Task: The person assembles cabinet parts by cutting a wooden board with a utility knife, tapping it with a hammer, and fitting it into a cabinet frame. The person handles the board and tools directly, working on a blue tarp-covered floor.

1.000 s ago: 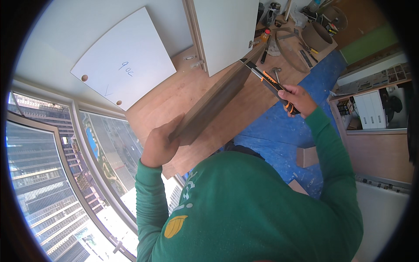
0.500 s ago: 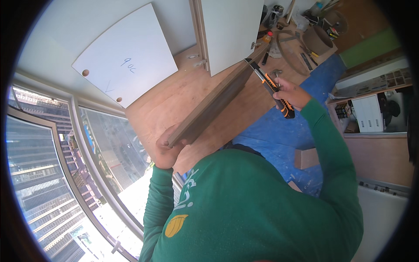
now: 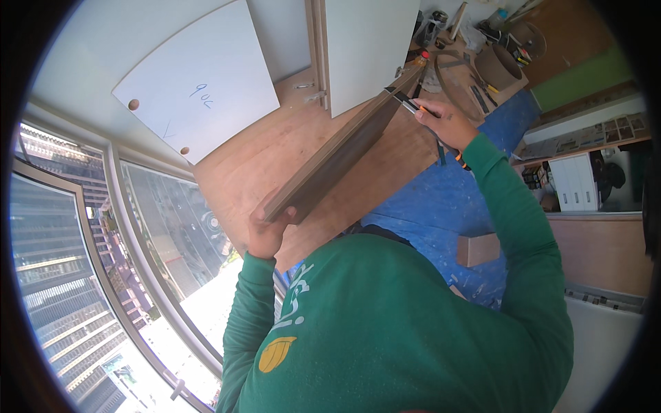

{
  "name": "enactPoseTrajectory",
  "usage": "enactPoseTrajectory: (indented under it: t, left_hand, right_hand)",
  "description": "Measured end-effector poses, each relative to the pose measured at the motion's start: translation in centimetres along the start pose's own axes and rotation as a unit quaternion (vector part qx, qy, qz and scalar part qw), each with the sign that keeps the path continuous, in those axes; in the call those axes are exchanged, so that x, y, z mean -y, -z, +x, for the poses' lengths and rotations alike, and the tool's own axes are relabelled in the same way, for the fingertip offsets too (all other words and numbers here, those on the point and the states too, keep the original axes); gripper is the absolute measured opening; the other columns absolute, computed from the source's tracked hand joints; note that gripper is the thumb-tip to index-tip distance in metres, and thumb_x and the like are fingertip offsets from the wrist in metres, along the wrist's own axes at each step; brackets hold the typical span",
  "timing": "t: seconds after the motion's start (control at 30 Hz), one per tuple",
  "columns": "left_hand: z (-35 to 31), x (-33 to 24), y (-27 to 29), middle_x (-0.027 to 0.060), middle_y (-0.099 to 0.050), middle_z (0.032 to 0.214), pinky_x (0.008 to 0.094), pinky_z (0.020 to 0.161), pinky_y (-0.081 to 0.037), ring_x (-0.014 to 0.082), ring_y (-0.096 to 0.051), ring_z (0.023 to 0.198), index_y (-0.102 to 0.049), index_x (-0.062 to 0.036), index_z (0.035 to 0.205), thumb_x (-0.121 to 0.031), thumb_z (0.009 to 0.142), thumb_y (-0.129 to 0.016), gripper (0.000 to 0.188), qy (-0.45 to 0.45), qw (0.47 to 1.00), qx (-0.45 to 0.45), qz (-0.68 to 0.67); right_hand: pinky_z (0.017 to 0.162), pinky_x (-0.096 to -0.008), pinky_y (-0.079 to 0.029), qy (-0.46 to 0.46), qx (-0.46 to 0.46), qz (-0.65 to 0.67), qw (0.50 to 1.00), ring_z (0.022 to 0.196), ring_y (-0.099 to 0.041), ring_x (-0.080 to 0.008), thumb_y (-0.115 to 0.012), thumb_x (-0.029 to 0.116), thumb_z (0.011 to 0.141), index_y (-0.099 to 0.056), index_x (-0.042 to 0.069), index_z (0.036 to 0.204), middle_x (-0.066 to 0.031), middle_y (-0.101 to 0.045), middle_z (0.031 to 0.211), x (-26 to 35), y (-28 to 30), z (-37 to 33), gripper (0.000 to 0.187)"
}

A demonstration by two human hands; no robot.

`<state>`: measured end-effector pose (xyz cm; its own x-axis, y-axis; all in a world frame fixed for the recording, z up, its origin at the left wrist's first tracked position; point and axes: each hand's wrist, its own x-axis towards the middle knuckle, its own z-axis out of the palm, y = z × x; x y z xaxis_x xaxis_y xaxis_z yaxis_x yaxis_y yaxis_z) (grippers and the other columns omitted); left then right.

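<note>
A long brown board (image 3: 337,165) stands on edge, slanting from near my body toward the far right. My left hand (image 3: 270,224) is closed around its near end, thumb on the side facing me. In my right hand (image 3: 444,122) is a black and orange utility knife (image 3: 412,105), its handle mostly hidden by my fingers. The knife's dark blade reaches the board's top edge close to the far end. Whether the blade cuts into the edge or only rests on it, I cannot tell.
Under the board is a wooden worktop (image 3: 241,172). A white panel (image 3: 200,86) with two holes leans at the back left, beside a white cabinet door (image 3: 365,51). Tools and a round wooden ring (image 3: 499,65) lie far right. Blue sheeting (image 3: 427,213) covers the floor; windows are left.
My right hand has turned over the knife and moved up and slightly left, bringing the blade lower along the board's edge. The board's near end has risen slightly with my left hand.
</note>
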<state>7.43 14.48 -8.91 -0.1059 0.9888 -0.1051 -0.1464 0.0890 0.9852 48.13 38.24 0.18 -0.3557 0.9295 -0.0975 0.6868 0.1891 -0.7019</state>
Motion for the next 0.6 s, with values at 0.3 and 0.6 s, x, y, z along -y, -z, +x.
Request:
enactPoseTrajectory:
  t: [0.3, 0.6]
  left_hand:
    - [0.1, -0.2, -0.1, 0.0066, -0.071, 0.123, 0.0309, 0.084, -0.059, 0.0147, -0.067, 0.103, -0.059, 0.0013, 0.147, -0.002, 0.098, -0.074, 0.052, -0.014, 1.0, 0.006, 0.015]
    - [0.2, 0.0, 0.0, 0.0041, -0.071, 0.109, 0.03, 0.073, -0.056, 0.0127, -0.065, 0.088, -0.061, 0.0012, 0.146, -0.004, 0.098, -0.075, 0.051, -0.01, 1.0, 0.009, 0.003]
  right_hand:
    - [0.092, -0.0302, -0.052, -0.078, -0.016, -0.009, 0.997, 0.099, -0.065, -0.0143, -0.065, 0.03, 0.106, -0.062, 0.001, 0.147, -0.0102, -0.076, 0.112, 5.4, -0.6, -1.9, 0.05]
    - [0.104, -0.0322, -0.051, 0.002, 0.023, 0.008, 1.0, 0.118, -0.068, -0.0193, -0.066, 0.027, 0.106, -0.062, -0.002, 0.145, -0.0177, -0.073, 0.133, 6.7, -3.5, -2.4, 0.049]
